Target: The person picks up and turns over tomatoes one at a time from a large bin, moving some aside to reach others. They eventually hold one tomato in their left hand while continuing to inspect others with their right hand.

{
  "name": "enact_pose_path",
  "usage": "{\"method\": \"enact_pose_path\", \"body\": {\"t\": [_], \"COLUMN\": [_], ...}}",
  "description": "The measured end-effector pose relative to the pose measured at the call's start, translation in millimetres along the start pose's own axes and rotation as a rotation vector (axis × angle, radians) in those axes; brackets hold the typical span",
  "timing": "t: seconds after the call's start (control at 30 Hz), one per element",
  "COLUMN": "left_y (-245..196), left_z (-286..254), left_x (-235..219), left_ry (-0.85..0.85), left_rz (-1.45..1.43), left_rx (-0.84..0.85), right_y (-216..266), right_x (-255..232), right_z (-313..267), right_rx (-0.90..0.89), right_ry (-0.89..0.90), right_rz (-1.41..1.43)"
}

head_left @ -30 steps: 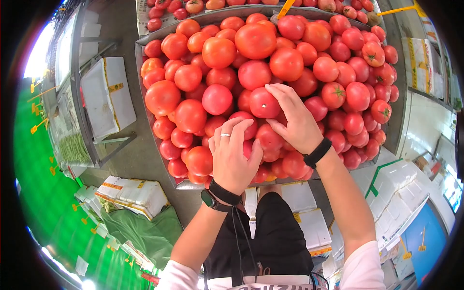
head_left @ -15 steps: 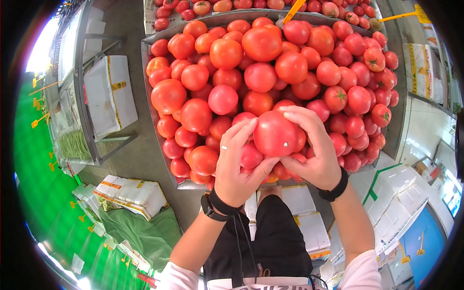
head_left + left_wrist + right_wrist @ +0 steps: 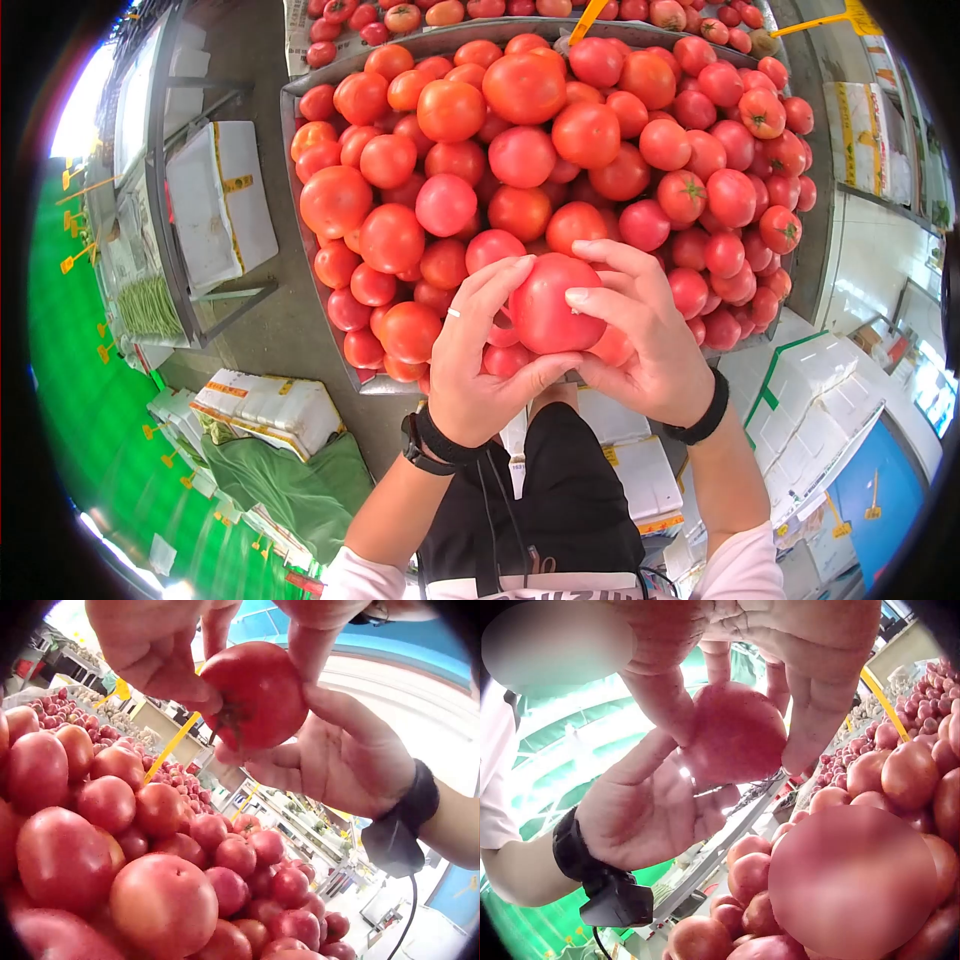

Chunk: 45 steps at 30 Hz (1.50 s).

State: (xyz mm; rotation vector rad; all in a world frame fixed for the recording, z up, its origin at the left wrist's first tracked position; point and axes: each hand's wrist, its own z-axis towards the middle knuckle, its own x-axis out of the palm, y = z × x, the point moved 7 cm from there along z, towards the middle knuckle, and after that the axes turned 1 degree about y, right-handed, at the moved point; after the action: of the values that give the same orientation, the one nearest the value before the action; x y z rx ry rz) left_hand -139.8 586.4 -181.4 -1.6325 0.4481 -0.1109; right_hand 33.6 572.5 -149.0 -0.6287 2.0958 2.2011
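Between both hands I hold a large pinkish-red tomato (image 3: pixel 553 305) over the near side of a heap of tomatoes (image 3: pixel 525 157). My left hand (image 3: pixel 480 345) curls round its left side, thumb along the near edge. From the right, my right hand (image 3: pixel 648 340) grips it, one fingertip lying across its upper surface. In the left wrist view, the held tomato (image 3: pixel 259 697) shows its dark stem end among the fingers. The right wrist view has the same tomato (image 3: pixel 735 735) raised above the pile, fingers on several sides.
A metal-edged bin (image 3: pixel 290 150) bears the heap. Beyond it lie smaller tomatoes (image 3: pixel 480 8), with a yellow tag (image 3: pixel 590 18) standing between. White foam boxes (image 3: pixel 220 200) sit at left, and another foam box (image 3: pixel 640 480) is by the legs. A green cloth (image 3: pixel 290 490) covers something lower left.
The right hand gripped a tomato in the heap, then brought it toward the body, where the left hand joined. Since then the tomato has shifted slightly nearer and the right fingers have moved over it.
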Motion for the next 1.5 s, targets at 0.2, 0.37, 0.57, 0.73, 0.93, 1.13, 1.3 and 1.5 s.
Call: {"method": "enact_pose_path", "body": {"t": [0.2,0.37,0.57,0.73,0.93,1.13,1.3,1.5], "left_y": [-2.4,-4.1,-5.3,-6.4,-6.3,-6.6,-12.0,15.5], "left_z": [-0.5,-1.2,-1.9,-0.9,0.9,-2.1,6.8,17.5], "left_x": [-0.5,0.5,0.8,0.9,-0.6,-0.8,10.6,29.1], "left_ry": [-0.016,-0.017,-0.001,-0.008,0.019,0.088,0.152,0.254], "left_rz": [-0.012,-0.015,-0.059,-0.066,-0.087,-0.17,-0.099,-0.124], "left_rx": [0.062,0.089,0.147,0.169,0.162,0.098,0.054,-0.199], "right_y": [3.8,6.4,10.9,10.8,3.1,-41.6,-51.3,-58.5], "right_x": [-0.5,-1.4,-3.3,-3.8,-8.9,25.9,37.2,14.8], "right_z": [-1.2,-5.6,-5.2,-6.1,-3.1,-47.7,-48.8,-32.6], "right_rx": [-0.025,-0.004,0.013,-0.017,0.123,0.515,0.504,0.571], "right_ry": [-0.018,0.0,-0.026,-0.067,-0.019,-0.174,-0.134,-0.182], "right_rz": [-0.011,-0.02,0.002,0.031,0.145,1.576,1.906,0.884]}}
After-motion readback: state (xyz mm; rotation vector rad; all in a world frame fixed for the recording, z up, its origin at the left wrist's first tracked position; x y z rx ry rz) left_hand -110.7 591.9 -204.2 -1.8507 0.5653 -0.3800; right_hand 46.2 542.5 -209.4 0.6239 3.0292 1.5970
